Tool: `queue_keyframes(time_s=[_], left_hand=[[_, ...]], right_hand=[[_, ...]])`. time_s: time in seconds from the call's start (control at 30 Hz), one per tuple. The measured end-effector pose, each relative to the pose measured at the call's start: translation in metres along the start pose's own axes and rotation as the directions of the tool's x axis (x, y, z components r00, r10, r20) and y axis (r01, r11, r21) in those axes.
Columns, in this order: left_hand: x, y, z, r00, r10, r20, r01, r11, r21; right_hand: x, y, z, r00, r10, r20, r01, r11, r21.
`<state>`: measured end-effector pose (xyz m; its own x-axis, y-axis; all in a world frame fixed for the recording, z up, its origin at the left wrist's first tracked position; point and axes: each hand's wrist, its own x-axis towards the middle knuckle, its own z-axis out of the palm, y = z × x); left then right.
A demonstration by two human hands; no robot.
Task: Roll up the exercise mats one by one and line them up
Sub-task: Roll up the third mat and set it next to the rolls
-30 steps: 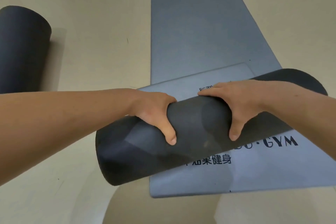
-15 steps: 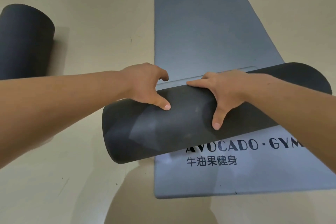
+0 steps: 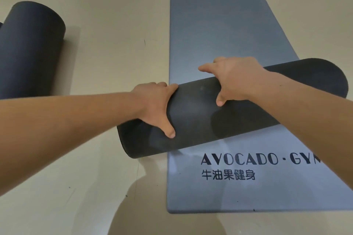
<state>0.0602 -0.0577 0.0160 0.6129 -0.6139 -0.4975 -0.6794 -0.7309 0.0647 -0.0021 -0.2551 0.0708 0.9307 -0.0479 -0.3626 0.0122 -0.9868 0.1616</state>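
Soft, even indoor light (faint shadows), slight wide-angle edge bowing.

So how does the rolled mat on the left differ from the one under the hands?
The left roll lies on the floor; the held roll lies across the flat mat. Nothing touches the left roll, while the left hand and right hand grip the held roll. The left roll points away from the camera; the held roll runs slantwise, left to right. Both are dark and rolled up.
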Motion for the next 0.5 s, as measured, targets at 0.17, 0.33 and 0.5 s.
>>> queue_keyframes(time_s=[0.17,0.33,0.5], left_hand=[[0.014,-0.023,-0.014,0.996,0.025,0.085,-0.011,0.986,-0.168],[0.015,-0.035,-0.020,0.999,-0.001,-0.042,-0.003,0.997,-0.074],[-0.005,-0.023,-0.007,0.962,0.040,-0.270,0.010,0.983,0.181]], right_hand=[[-0.015,-0.014,0.022,0.987,-0.088,0.131,0.098,0.992,-0.073],[-0.004,-0.015,0.033,0.995,-0.055,0.083,0.069,0.982,-0.175],[0.021,-0.011,0.028,0.998,-0.046,0.053,0.051,0.994,-0.092]])
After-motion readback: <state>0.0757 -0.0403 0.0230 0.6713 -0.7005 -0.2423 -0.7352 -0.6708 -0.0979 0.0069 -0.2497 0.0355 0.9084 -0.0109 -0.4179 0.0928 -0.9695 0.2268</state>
